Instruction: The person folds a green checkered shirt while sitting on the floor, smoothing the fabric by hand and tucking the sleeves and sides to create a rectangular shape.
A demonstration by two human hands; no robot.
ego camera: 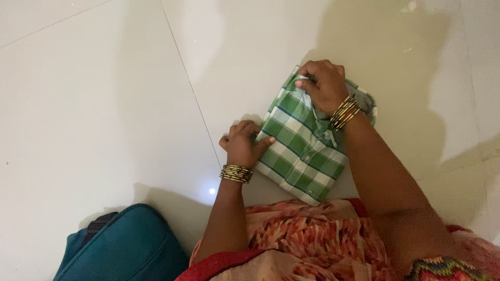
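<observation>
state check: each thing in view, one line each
green plaid shirt: folded into a compact rectangle, flat on the floor, both hands on it
left hand: fingers curled, gripping the shirt's left edge
right hand: pressing down on the shirt's far end
teal bag: on the floor beside the person, untouched; open or closed cannot be told
tiled floor: pale, glossy, bearing the shirt and bag
</observation>
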